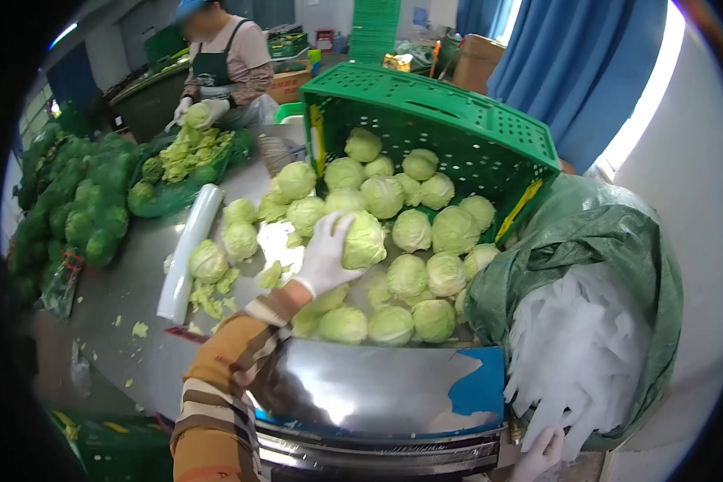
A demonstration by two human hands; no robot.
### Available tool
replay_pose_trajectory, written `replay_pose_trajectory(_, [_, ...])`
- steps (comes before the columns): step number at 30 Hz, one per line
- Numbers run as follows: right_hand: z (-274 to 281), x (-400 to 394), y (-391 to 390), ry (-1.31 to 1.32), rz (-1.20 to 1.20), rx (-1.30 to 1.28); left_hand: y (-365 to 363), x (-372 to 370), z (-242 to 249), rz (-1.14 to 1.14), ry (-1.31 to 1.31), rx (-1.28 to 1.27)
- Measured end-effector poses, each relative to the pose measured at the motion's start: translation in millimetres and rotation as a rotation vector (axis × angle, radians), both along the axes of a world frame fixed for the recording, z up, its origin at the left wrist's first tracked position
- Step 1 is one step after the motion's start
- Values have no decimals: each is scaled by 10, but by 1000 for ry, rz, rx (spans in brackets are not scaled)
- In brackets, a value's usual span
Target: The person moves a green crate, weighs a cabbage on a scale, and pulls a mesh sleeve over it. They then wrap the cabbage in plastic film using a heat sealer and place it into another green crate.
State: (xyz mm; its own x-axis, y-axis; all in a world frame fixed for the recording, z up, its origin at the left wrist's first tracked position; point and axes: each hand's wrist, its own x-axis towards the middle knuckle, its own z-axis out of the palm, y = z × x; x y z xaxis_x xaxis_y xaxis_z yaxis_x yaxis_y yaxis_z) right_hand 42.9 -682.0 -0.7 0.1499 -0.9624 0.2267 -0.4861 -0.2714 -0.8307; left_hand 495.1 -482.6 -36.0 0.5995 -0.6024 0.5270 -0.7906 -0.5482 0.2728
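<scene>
Gloved in white, my left hand point(329, 255) grips a pale green cabbage point(365, 241) from its left side, with the fingers over its top. That cabbage is among others at the mouth of a tipped green crate point(434, 104). At the bottom right, my right hand point(541, 455), also gloved, has its fingers closed on the lower end of a white strip point(550, 414), possibly a flat sleeve. The strip hangs from a heap of similar white strips point(582, 337) in an open green woven sack point(490, 297).
A shiny metal wrapping-machine-like surface point(337, 386) lies in front. A clear plastic roll point(191, 253) and loose leaves point(207, 299) are on the metal table point(136, 273). Netted cabbages point(88, 197) pile at left. Across the table, a person point(229, 60) handles a cabbage point(194, 116).
</scene>
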Motion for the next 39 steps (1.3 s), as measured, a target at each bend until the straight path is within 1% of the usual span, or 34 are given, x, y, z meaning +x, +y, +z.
replay_pose_trajectory(2, [16, -5, 25, -39, 58, -112, 548, -436, 322, 33, 67, -204])
replay_pose_trajectory(3, [-267, -170, -145, -181, 155, 44, 843, -655, 431, 66, 73, -187])
replay_pose_trajectory(4, [-319, -161, -146, -171, 188, 64, 1148, -876, 522, 127, 74, -158])
replay_pose_trajectory(6, [-327, -156, -70, -306, 241, 50, 1737, -1283, 578, 218, 84, -114])
replay_pose_trajectory(7, [-292, -156, -2, -298, 266, 66, 2015, -1481, 585, 306, 94, -17])
replay_pose_trajectory(8, [-245, -143, 70, -341, 276, 139, 2248, -1663, 596, 390, 102, 76])
replay_pose_trajectory(9, [-198, -139, 124, -383, 283, 209, 2453, -1827, 570, 411, 106, 79])
replay_pose_trajectory(10, [-187, -150, 159, -375, 304, 217, 2644, -1984, 494, 517, 190, 220])
replay_pose_trajectory(11, [-197, -155, 190, -295, 385, 110, 2793, -2139, 420, 626, 281, 361])
replay_pose_trajectory(12, [-115, -124, 273, -213, 470, 6, 2897, -2271, 361, 657, 299, 367])
replay_pose_trajectory(13, [-43, -34, 418, -321, 455, 69, 2982, -2362, 307, 706, 262, 424])
replay_pose_trajectory(14, [30, 6, 527, -311, 486, 82, 3069, -2418, 273, 752, 222, 482])
replay_pose_trajectory(15, [94, 7, 608, -316, 551, 145, 3153, -2451, 278, 760, 309, 373])
replay_pose_trajectory(16, [155, 24, 689, -325, 616, 203, 3149, -2516, 288, 779, 273, 366])
replay_pose_trajectory(17, [215, 66, 802, -335, 698, 186, 3063, -2564, 318, 796, 229, 356])
replay_pose_trajectory(18, [284, 101, 901, -338, 726, 186, 2918, -2638, 389, 707, 168, 279])
replay_pose_trajectory(20, [405, 86, 1050, -211, 1028, 346, 2422, -2906, 501, 445, 295, -119])
replay_pose_trajectory(21, [283, 82, 1009, -81, 1173, 364, 2130, -3070, 334, 333, 466, -383])
replay_pose_trajectory(22, [477, 124, 1157, 39, 1353, 407, 1801, -3254, 280, 239, 881, -663])
replay_pose_trajectory(23, [499, 242, 1260, 30, 1562, 387, 1511, -3412, 163, 252, 876, -675])
replay_pose_trajectory(24, [452, 333, 1354, 20, 1770, 364, 1242, -3552, 19, -35, 843, -707])
replay_pose_trajectory(26, [310, 381, 1553, 154, 1517, 231, 850, -3737, 68, -225, 1157, -1041])
replay_pose_trajectory(27, [101, 435, 1527, -28, 1482, 292, 653, -3829, 93, -299, 1308, -1210])
replay_pose_trajectory(28, [99, 445, 1575, -22, 1497, 287, 577, -3885, 169, -264, 1564, -1540])
replay_pose_trajectory(30, [138, 474, 1726, -195, 1290, 546, 767, -3909, 481, -117, 1363, -1300])
replay_pose_trajectory(31, [127, 460, 1797, -249, 1297, 580, 775, -3938, 484, -84, 1156, -1260])
replay_pose_trajectory(32, [107, 450, 1844, -242, 1305, 578, 802, -3978, 514, -79, 1152, -1269])
replay_pose_trajectory(34, [87, 445, 1927, -298, 1359, 370, 887, -4065, 598, -47, 1064, -1328])
replay_pose_trajectory(35, [139, 431, 1996, -282, 1368, 289, 979, -4086, 702, -12, 1050, -1344])
replay_pose_trajectory(36, [167, 429, 2062, -279, 1370, 288, 1026, -4101, 711, -12, 1050, -1347])
replay_pose_trajectory(38, [212, 448, 2162, -466, 1319, 220, 1106, -4133, 716, 74, 850, -1355])
replay_pose_trajectory(39, [189, 490, 2180, -500, 1272, 194, 1222, -4156, 721, 157, 865, -1267])
